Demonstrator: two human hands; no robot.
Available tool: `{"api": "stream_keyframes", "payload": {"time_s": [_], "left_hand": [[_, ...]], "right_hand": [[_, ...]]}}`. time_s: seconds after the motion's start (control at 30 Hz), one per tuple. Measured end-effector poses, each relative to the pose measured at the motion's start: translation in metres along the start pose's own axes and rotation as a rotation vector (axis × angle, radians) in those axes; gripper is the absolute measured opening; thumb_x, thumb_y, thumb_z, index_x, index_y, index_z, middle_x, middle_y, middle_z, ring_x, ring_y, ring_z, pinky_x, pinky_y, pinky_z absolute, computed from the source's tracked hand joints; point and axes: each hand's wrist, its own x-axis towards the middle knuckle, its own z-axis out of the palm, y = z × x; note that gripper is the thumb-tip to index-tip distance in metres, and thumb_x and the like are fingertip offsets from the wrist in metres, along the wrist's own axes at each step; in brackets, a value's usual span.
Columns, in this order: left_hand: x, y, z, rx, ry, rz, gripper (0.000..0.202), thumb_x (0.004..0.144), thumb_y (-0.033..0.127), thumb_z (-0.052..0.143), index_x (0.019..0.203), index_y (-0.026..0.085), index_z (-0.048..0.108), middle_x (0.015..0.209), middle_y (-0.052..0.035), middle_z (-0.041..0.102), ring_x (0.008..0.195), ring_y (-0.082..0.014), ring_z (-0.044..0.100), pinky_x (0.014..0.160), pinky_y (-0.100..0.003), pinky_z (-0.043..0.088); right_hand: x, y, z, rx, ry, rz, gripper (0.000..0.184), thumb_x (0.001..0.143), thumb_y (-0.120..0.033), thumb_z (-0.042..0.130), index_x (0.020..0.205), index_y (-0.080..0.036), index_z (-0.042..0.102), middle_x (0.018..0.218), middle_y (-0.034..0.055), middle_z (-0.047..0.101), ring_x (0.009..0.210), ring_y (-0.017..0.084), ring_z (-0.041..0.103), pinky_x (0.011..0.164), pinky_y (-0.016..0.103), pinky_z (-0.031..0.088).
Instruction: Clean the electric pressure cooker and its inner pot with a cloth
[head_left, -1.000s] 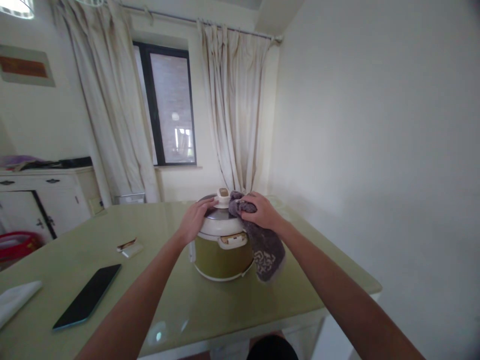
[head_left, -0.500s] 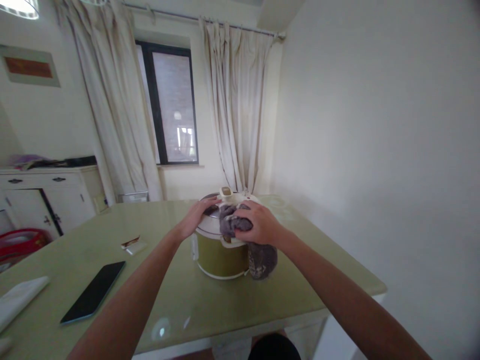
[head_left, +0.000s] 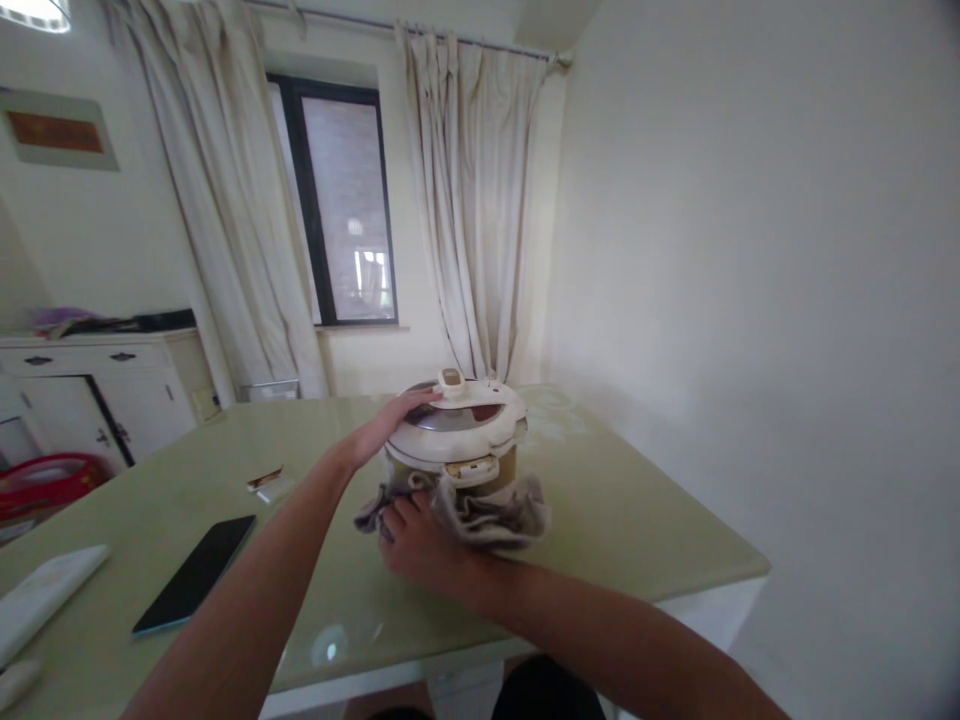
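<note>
A pressure cooker (head_left: pixel 454 430) with a white lid and an olive-gold body stands on the table. My left hand (head_left: pixel 386 425) rests on the left side of its lid, fingers stretched toward the white valve knob (head_left: pixel 451 382). Low at the front of the cooker, my right hand (head_left: pixel 420 540) grips a grey-brown cloth (head_left: pixel 491 515) and presses it against the body. The cloth bunches to both sides of this hand and covers most of the cooker's lower front.
The pale green table (head_left: pixel 615 530) has a dark phone (head_left: pixel 196 575), a small packet (head_left: pixel 271 486) and a white object (head_left: pixel 49 600) on its left part. A white wall (head_left: pixel 750 300) rises close on the right. A white cabinet (head_left: pixel 142 400) stands at the far left.
My right hand has moved with the cloth from the top of the lid down and left to the cooker's front. My left hand stays on the lid.
</note>
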Motion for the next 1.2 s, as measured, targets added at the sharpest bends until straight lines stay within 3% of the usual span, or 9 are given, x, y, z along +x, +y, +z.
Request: {"api": "stream_keyframes", "payload": {"time_s": [0.1, 0.17, 0.37, 0.5, 0.67, 0.87, 1.0, 1.1, 1.2], "left_hand": [[0.008, -0.008, 0.004, 0.006, 0.049, -0.037, 0.058, 0.107, 0.048, 0.027, 0.14, 0.027, 0.07, 0.158, -0.0043, 0.059, 0.147, -0.0267, 0.053, 0.128, -0.051, 0.035], [0.011, -0.011, 0.007, -0.014, 0.06, -0.059, 0.058, 0.107, 0.049, 0.027, 0.138, 0.027, 0.072, 0.157, -0.0045, 0.059, 0.147, -0.0271, 0.053, 0.128, -0.052, 0.034], [0.001, 0.01, 0.004, -0.072, 0.022, -0.129, 0.057, 0.106, 0.049, 0.029, 0.143, 0.029, 0.068, 0.161, 0.0, 0.055, 0.152, -0.0258, 0.045, 0.133, -0.047, 0.024], [0.0, 0.018, 0.005, -0.049, 0.047, -0.178, 0.059, 0.106, 0.053, 0.029, 0.142, 0.029, 0.068, 0.161, -0.0009, 0.055, 0.152, -0.0264, 0.045, 0.134, -0.047, 0.023], [0.007, 0.003, 0.009, 0.006, 0.028, -0.176, 0.063, 0.107, 0.058, 0.028, 0.145, 0.024, 0.066, 0.163, -0.0059, 0.052, 0.153, -0.0263, 0.043, 0.134, -0.048, 0.021], [0.005, 0.005, 0.01, 0.025, 0.042, -0.157, 0.063, 0.107, 0.059, 0.027, 0.145, 0.026, 0.066, 0.161, -0.0053, 0.054, 0.153, -0.0253, 0.044, 0.133, -0.047, 0.023], [0.006, 0.008, 0.009, 0.014, 0.047, -0.169, 0.064, 0.106, 0.06, 0.027, 0.143, 0.026, 0.067, 0.161, -0.0049, 0.055, 0.152, -0.0253, 0.045, 0.133, -0.047, 0.023], [0.006, 0.005, 0.01, 0.0, 0.061, -0.176, 0.064, 0.106, 0.062, 0.028, 0.142, 0.027, 0.068, 0.161, -0.0046, 0.055, 0.152, -0.0256, 0.045, 0.133, -0.047, 0.023], [0.006, 0.004, 0.011, 0.012, 0.065, -0.187, 0.064, 0.106, 0.063, 0.027, 0.142, 0.029, 0.068, 0.161, -0.0035, 0.055, 0.152, -0.0261, 0.044, 0.133, -0.049, 0.022]], "right_hand": [[-0.022, -0.018, 0.039, 0.12, -0.061, 0.004, 0.023, 0.099, -0.025, 0.063, 0.076, -0.022, 0.07, 0.085, 0.0033, 0.071, 0.082, 0.022, 0.058, 0.079, 0.038, 0.045], [-0.026, -0.019, 0.048, 0.163, -0.058, 0.05, 0.025, 0.099, -0.028, 0.065, 0.075, -0.023, 0.068, 0.085, 0.0022, 0.072, 0.079, 0.02, 0.058, 0.076, 0.036, 0.045], [0.007, 0.013, 0.021, -0.023, 0.29, 0.12, 0.013, 0.104, -0.027, 0.061, 0.101, -0.023, 0.073, 0.119, 0.0091, 0.073, 0.111, 0.024, 0.062, 0.09, 0.038, 0.048], [0.011, 0.005, 0.034, -0.041, 0.366, 0.19, 0.014, 0.104, -0.029, 0.062, 0.102, -0.022, 0.074, 0.126, 0.0122, 0.072, 0.116, 0.024, 0.062, 0.101, 0.041, 0.049], [-0.04, -0.011, 0.062, 0.039, 0.345, 0.017, 0.016, 0.099, -0.032, 0.069, 0.086, -0.026, 0.075, 0.113, 0.004, 0.077, 0.103, 0.021, 0.066, 0.095, 0.035, 0.054], [-0.134, 0.044, 0.038, 0.125, 0.413, 0.099, 0.009, 0.095, -0.036, 0.074, 0.103, -0.035, 0.078, 0.126, 0.0003, 0.073, 0.114, 0.022, 0.065, 0.102, 0.039, 0.053], [-0.168, 0.078, 0.032, 0.154, 0.428, 0.446, 0.031, 0.088, -0.046, 0.073, 0.113, -0.028, 0.075, 0.134, 0.0133, 0.065, 0.123, 0.032, 0.062, 0.103, 0.051, 0.054], [-0.164, 0.084, 0.037, 0.31, 0.534, 0.857, 0.046, 0.091, -0.041, 0.063, 0.131, -0.019, 0.065, 0.13, 0.018, 0.064, 0.121, 0.033, 0.064, 0.101, 0.052, 0.056], [-0.149, 0.081, 0.041, 0.521, 0.674, 1.052, 0.044, 0.096, -0.04, 0.056, 0.134, -0.018, 0.061, 0.13, 0.0164, 0.066, 0.125, 0.032, 0.064, 0.109, 0.053, 0.052]]}}
